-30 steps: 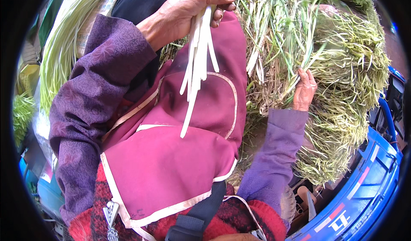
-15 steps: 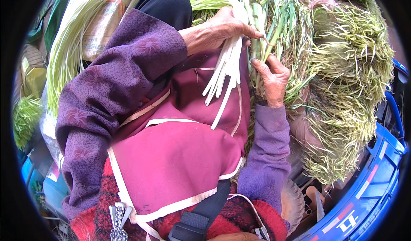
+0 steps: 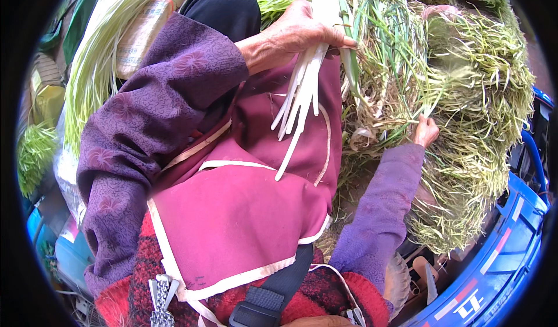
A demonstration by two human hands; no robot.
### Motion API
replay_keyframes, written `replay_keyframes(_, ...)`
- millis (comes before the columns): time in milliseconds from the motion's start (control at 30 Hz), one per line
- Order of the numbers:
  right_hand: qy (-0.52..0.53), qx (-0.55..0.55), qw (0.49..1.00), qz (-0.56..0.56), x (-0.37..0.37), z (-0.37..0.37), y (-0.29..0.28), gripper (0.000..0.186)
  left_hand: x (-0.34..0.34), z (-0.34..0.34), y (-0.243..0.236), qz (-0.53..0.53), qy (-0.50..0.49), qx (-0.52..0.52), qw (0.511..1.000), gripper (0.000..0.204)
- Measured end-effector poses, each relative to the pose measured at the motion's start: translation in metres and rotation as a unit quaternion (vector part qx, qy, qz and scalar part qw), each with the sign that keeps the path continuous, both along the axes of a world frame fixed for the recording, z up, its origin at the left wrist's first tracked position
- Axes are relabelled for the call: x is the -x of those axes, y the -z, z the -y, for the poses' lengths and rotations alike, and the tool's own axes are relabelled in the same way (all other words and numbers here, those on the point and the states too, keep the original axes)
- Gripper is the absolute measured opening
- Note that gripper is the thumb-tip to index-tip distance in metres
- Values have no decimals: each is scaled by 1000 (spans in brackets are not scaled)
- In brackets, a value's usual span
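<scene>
Bright blue, a vehicle panel (image 3: 494,274) curved along the right edge of our work spot, beside a heap of yellow-green stalks (image 3: 476,112). Nearer the middle lay a heap of wilted leaves (image 3: 389,42), partly dried and tangled, while on our left long pale-green stalks (image 3: 90,94) draped beside a white package (image 3: 136,45). Over our lap spread a maroon apron (image 3: 232,222) with pale edging.

Our left hand (image 3: 308,29) pinched a bundle of white stalks (image 3: 299,100) between thumb and fingers. The bundle ran through the grip, its long axis roughly up and down the view; below the hand the ends fanned toward the lower left, hanging over the apron. Just beside the left thumb a flat green stalk (image 3: 350,65) ran downward, between our two hands but nearer the left; we could not tell whether that grip held it.

Our right hand (image 3: 426,131) was lower and well apart to the right, where the two heaps met. Its fingers were drawn together at some thin green strands (image 3: 428,107), though we could not tell whether they pinched any. The left forearm reached across from the left, back of the hand up; the right slanted up and rightward.
</scene>
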State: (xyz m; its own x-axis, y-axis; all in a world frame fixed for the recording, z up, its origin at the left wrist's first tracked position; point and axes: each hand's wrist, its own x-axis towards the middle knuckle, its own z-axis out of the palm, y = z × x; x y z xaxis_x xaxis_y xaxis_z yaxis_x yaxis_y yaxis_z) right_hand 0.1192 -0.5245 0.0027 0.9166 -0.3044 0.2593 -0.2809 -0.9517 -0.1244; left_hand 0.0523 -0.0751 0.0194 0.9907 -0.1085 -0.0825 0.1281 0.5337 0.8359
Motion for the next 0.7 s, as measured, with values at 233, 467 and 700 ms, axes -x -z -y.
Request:
replay_keyframes(233, 38, 152, 987, -33, 19, -7, -35, 23, 5, -25, -10, -20, -15, -49, 998, 20)
replay_keyframes(467, -368, -379, 845, -83, 40, -198, -63, 19, 5, -24, -10, -28, 12, -21, 999, 16)
replay_keyframes(700, -320, -552, 766, -75, 54, -282, -46, 14, 10, -32, -7, -17, -7, -9, 1000, 15)
